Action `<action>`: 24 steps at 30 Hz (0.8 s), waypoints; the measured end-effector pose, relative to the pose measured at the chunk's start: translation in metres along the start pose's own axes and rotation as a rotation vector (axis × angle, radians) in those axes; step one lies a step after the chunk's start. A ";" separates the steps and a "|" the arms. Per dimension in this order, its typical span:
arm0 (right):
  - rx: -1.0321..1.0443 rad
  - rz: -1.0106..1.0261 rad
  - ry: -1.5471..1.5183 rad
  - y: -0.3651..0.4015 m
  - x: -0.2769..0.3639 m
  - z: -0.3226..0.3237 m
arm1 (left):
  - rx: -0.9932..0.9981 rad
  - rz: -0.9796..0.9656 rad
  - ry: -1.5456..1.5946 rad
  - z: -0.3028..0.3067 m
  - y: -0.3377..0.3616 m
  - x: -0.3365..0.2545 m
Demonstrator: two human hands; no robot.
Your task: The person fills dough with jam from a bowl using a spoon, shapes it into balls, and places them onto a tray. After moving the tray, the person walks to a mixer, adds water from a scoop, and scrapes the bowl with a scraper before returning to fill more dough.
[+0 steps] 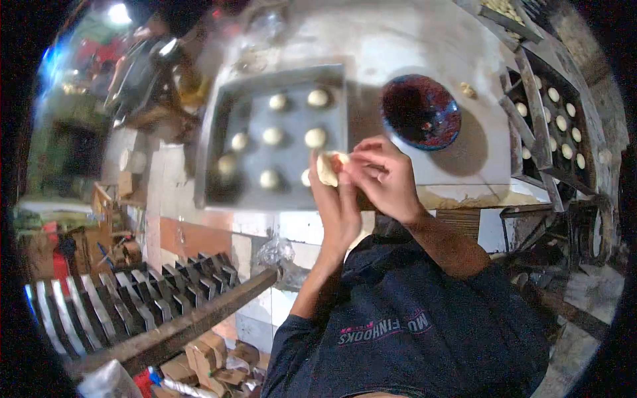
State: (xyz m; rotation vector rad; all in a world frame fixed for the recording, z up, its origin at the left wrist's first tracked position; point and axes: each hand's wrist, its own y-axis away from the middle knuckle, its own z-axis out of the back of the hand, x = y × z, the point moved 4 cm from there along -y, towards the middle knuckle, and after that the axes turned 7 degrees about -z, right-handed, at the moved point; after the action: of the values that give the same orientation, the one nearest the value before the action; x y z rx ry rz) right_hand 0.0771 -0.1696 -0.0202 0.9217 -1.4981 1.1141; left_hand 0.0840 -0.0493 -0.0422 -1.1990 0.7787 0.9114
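A flattened piece of pale dough (326,170) is held in my left hand (337,211), over the front right edge of a grey metal tray (207,166). The fingers of my right hand (388,174) are pinched together at the dough's right side, where a bit of reddish filling shows; what they hold is too small to tell. Several round dough balls (272,136) sit spaced out on the tray. Just beyond my right hand is a round bowl (421,111) with a dark reddish inside.
A small dough scrap (468,90) lies right of the bowl. More trays with dough balls (562,123) stand at the right. A rack of metal pans (133,298) is at the lower left, cardboard boxes (207,355) below it. Dark shapes blur at the upper left.
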 end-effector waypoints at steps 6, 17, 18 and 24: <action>-0.030 0.480 0.443 0.071 0.081 -0.072 | 0.001 -0.112 -0.002 0.082 0.050 -0.056; 0.417 0.036 0.209 0.087 0.083 -0.104 | -0.133 -0.531 -0.069 0.154 0.086 -0.060; 0.402 0.201 0.211 0.082 0.086 -0.101 | -0.137 -0.532 -0.067 0.150 0.080 -0.060; 0.382 0.386 0.353 0.047 0.099 -0.094 | -0.146 -0.437 -0.509 0.124 0.029 -0.067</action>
State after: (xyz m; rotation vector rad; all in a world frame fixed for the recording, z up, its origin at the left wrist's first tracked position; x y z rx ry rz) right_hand 0.0395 -0.0671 0.0741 0.6475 -1.2155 1.7895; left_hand 0.0319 0.0643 0.0298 -1.1327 0.0369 0.8600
